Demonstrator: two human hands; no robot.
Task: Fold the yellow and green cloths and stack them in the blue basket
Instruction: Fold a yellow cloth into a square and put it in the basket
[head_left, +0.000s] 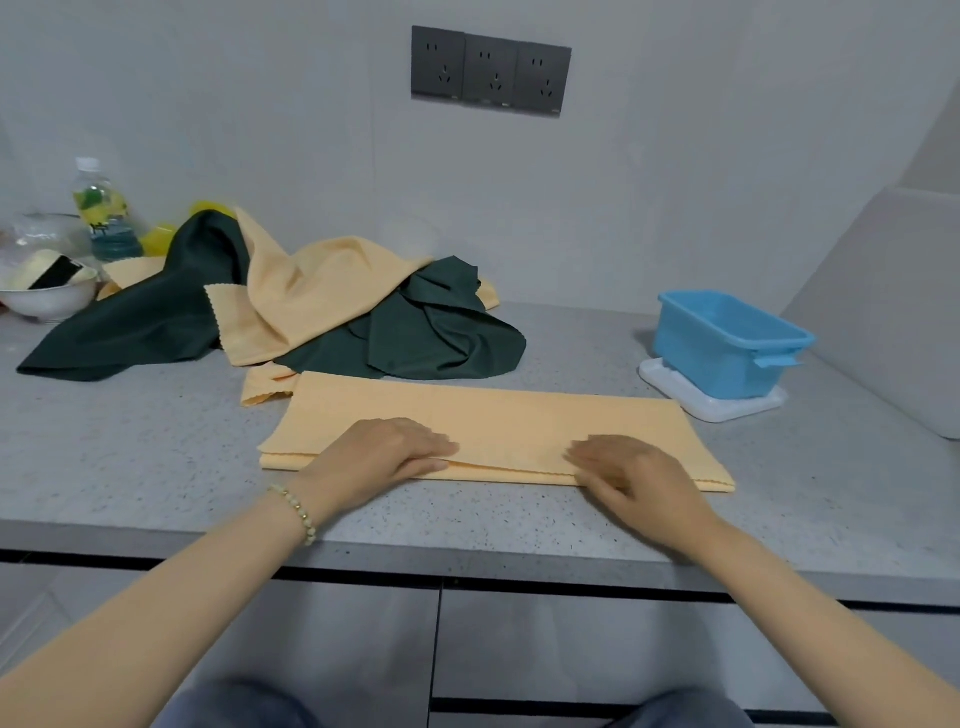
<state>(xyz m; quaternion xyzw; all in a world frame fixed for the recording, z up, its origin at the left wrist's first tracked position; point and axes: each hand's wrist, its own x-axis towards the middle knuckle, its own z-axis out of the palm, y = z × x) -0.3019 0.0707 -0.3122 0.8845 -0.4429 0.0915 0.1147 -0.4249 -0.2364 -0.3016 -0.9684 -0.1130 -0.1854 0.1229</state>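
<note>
Lying flat, left hand (384, 452) and right hand (636, 475) press yellow cloth (509, 415).

Both arms bare, reaching forward from the lower corners of the view and converging toward the middle. Left hand (384, 457): palm down, flat on the folded yellow cloth (493, 415); fingers (431, 446) straight and close together, pointing right; thumb lies along the cloth's near edge. Beaded bracelet (301, 514) on the left wrist. Right hand (641, 483): palm down on the same cloth at its near edge, fingers (589, 457) extended, pointing left, slightly blurred. Fingertips of the two hands face each other, apart.
</note>
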